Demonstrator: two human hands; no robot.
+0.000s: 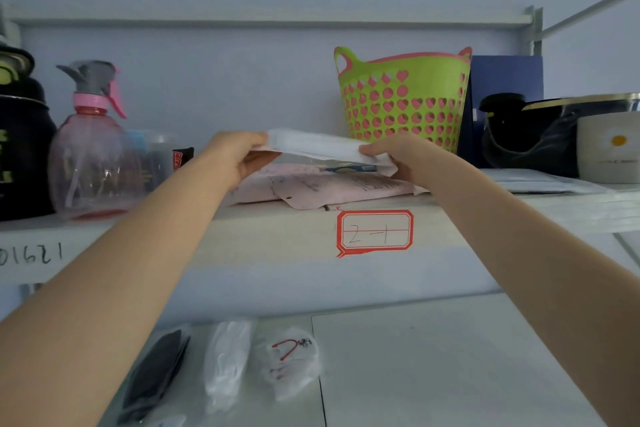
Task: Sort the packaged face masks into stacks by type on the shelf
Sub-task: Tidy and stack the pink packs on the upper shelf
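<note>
Both hands hold a stack of white packaged masks level above the shelf. My left hand grips its left end and my right hand grips its right end. Under the lifted stack lie pink mask packages on the shelf, with a blue-printed pack on top of them. More flat white packs lie to the right on the same shelf. On the surface below sit a black mask pack, a white mask pack and a clear pack with a red-printed mask.
A green heart-pattern basket stands behind the stack. A pink spray bottle and a black jug are at the left. A black pot, a white daisy container and a dark blue box fill the right. A red label marks the shelf edge.
</note>
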